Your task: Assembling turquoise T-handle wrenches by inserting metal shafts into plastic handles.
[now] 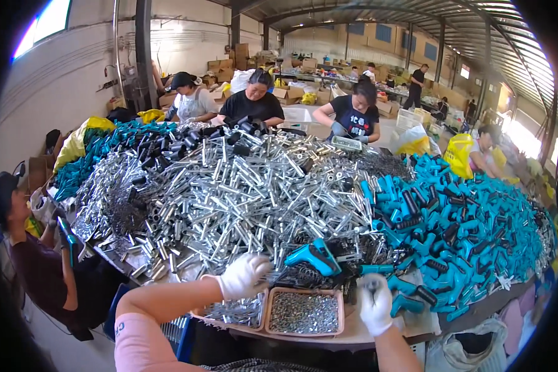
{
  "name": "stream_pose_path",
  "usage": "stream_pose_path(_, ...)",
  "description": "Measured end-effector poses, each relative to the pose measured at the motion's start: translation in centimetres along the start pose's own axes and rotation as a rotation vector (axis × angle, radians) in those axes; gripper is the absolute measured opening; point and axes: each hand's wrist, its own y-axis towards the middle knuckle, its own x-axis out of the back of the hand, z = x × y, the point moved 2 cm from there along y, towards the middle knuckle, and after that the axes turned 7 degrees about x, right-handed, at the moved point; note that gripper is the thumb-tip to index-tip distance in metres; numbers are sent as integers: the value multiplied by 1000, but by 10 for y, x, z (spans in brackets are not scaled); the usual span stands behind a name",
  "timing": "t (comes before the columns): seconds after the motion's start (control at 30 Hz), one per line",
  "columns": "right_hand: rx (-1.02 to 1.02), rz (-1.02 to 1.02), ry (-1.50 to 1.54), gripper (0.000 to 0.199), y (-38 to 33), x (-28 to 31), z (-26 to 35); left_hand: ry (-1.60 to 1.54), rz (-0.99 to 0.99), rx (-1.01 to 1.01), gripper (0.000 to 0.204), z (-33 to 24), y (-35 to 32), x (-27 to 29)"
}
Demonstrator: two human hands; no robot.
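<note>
My left hand [245, 274] wears a white glove and hovers with curled fingers over a shallow tray of small metal parts [237, 312]. It sits just left of a teal and black handle [316, 255] lying on a heap of dark springs [310, 276]. My right hand [374, 302], also in a white glove, is closed around a small dark piece beside a second tray of small screws [304, 312]. I cannot make out what the piece is.
A huge pile of shiny metal tubes [242, 192] fills the table's middle, with teal handles [471, 235] heaped at the right and far left. Several people work around the table; one sits at my left [37, 260]. Cardboard boxes stand at the back.
</note>
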Motion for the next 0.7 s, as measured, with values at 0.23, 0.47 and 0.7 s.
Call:
stream_pose_path(0.23, -140, 89, -203, 15, -80, -9, -92, 96, -50, 53, 37, 26, 163, -44)
stream_pose_path(0.47, -150, 43, -212, 25, -71, 2, -84, 184, 90, -8, 24, -2, 223, -85)
stream_pose_path(0.7, -189, 57, -23, 27, -61, 6, -77, 225, 222, -61, 30, -34, 220, -102)
